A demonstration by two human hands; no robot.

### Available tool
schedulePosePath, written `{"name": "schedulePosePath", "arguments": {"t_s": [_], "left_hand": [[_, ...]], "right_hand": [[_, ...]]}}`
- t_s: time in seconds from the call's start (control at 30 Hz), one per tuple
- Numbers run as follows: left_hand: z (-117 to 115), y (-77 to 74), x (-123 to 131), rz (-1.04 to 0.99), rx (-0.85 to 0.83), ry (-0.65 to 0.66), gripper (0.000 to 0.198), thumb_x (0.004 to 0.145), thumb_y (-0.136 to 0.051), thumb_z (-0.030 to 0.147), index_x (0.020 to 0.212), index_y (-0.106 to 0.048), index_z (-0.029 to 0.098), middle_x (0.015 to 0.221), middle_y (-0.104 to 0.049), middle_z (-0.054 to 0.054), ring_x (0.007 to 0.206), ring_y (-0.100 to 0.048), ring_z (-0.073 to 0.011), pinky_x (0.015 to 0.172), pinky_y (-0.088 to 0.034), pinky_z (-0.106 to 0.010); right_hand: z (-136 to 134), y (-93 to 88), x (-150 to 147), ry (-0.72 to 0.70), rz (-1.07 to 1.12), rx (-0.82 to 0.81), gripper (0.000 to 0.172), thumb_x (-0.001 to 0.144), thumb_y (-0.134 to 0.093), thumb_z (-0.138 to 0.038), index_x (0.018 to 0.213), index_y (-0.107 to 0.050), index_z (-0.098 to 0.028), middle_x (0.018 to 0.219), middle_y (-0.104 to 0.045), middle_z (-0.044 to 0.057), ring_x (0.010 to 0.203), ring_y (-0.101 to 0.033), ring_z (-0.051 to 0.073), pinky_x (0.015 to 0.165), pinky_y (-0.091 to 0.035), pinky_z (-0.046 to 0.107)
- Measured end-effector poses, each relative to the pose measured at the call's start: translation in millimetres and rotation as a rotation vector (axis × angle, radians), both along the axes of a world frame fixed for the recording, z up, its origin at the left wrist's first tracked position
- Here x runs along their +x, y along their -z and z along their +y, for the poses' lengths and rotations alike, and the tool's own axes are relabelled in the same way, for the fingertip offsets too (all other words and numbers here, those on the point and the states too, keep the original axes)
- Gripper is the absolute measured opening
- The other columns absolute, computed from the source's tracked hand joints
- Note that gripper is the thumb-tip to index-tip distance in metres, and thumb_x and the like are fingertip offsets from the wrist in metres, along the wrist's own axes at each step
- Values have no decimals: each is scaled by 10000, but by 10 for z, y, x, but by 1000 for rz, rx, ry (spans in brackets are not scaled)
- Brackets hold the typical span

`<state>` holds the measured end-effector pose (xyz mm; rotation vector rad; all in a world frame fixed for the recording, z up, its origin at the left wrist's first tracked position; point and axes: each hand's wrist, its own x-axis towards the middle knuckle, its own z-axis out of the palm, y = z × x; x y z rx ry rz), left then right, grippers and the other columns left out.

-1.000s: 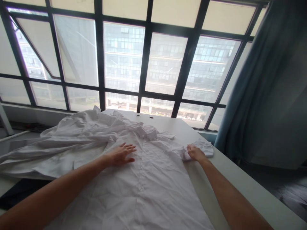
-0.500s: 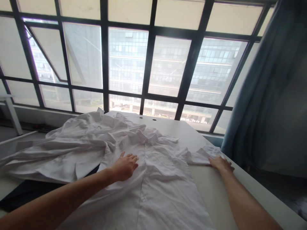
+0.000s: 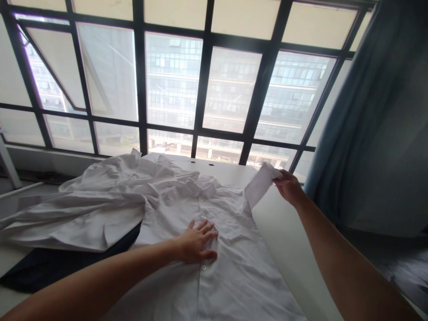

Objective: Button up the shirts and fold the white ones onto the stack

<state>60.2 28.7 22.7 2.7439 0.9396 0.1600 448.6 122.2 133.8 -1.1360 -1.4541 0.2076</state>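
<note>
A white button-up shirt (image 3: 234, 267) lies front up before me, its collar toward the window and its button placket running down the middle. My left hand (image 3: 197, 243) rests on the shirt front beside the placket, fingers spread and palm down. At the right, my right hand (image 3: 289, 185) pinches the end of the shirt's sleeve (image 3: 261, 185) and holds it raised above the table. Part of the shirt's lower edge is outside the view.
More crumpled white garments (image 3: 100, 200) lie at the left, over a dark cloth (image 3: 50, 267). The white table (image 3: 284, 232) reaches toward large windows (image 3: 174, 80). A blue-grey curtain (image 3: 361, 111) hangs at the right.
My right hand has taken hold of the sleeve end and lifted it up and inward from the table. My left hand has slid right and nearer, across the shirt front.
</note>
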Motion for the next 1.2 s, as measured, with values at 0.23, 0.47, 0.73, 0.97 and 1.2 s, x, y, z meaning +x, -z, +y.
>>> {"name": "schedulePosePath", "arguments": {"t_s": [0.23, 0.47, 0.73, 0.97, 1.2], "left_hand": [[-368, -70, -184, 65, -20, -29, 650, 945, -451, 558, 1498, -378, 224, 1612, -204, -164, 1489, -146, -356, 1135, -112, -662], [-401, -81, -226, -221, -142, -240, 456, 978, -333, 311, 1336, -577, 166, 1430, -541, -126, 1350, -455, -264, 1151, -278, -456], [-466, -210, 129, -167, -205, -263, 669, 729, -734, 423, 1327, -583, 164, 1118, -700, -96, 1046, -628, -265, 924, -464, -324], [-730, -556, -180, -397, -275, -252, 431, 815, -567, 351, 1200, -671, 187, 905, -637, -25, 747, -578, -150, 690, -466, -240], [-992, -828, -824, -315, -398, -452, 416, 762, -581, 315, 1102, -736, 133, 690, -514, 19, 565, -517, -118, 494, -436, -193]], "right_hand": [[-720, 207, -759, -458, -172, -262, 360, 672, -792, -492, 668, -588, -195, 1273, -631, 106, 1188, -580, 290, 1018, -459, 447], [-970, 804, -937, -236, -405, -334, 465, 829, -651, -377, 1255, -582, -206, 1321, -607, 136, 1179, -608, 269, 1012, -474, 423], [-1115, 1008, -580, 308, -613, -607, 293, 874, -478, -141, 1091, -673, -158, 1060, -727, 106, 983, -674, 219, 869, -480, 290], [-1191, 1085, -624, 166, -654, -691, 257, 906, -520, -237, 1092, -687, -177, 1060, -736, 82, 950, -679, 192, 815, -471, 246], [-1205, 1053, -824, 165, -781, -680, 269, 836, -628, -261, 1085, -705, -191, 1043, -727, 86, 960, -668, 211, 827, -462, 267]]}}
